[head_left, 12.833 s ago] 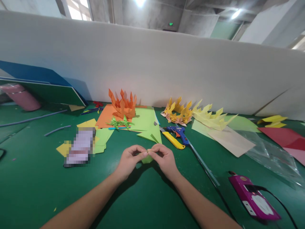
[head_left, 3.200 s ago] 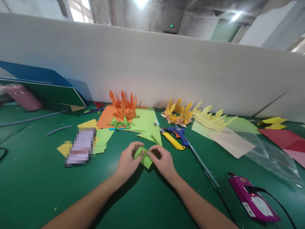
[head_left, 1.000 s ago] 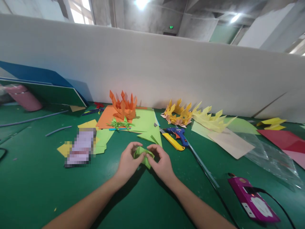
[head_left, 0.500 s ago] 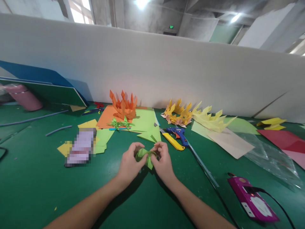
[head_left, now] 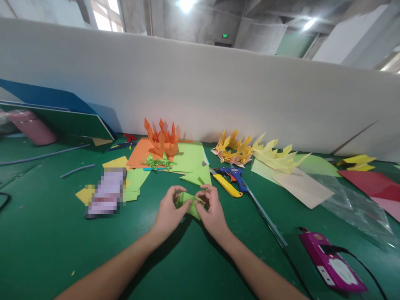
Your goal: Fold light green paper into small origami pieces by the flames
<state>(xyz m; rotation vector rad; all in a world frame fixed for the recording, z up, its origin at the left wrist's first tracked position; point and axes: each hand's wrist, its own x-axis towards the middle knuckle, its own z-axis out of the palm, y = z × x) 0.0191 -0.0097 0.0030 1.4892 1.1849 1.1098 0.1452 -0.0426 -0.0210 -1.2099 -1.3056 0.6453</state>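
A small piece of folded green paper (head_left: 190,204) is pinched between both hands above the green table (head_left: 175,266). My left hand (head_left: 170,210) grips its left side, thumb in front and fingers behind. On the right side, my right hand (head_left: 214,214) holds it the same way. The fingers cover part of the folds. Just beyond the hands lie light green paper sheets (head_left: 196,166), and to the right are a yellow utility knife (head_left: 227,186) and a blue glue gun (head_left: 239,179).
An orange paper crown (head_left: 164,143) and a yellow paper crown (head_left: 234,150) stand before a white partition (head_left: 200,91). A blurred purple phone-like object (head_left: 107,193) lies left. At right are a magenta power strip (head_left: 331,262), its black cord and a clear plastic bag (head_left: 353,208).
The green paper has turned slightly between the fingers, and its lower point now hangs less far down. Both hands stay in nearly the same place.
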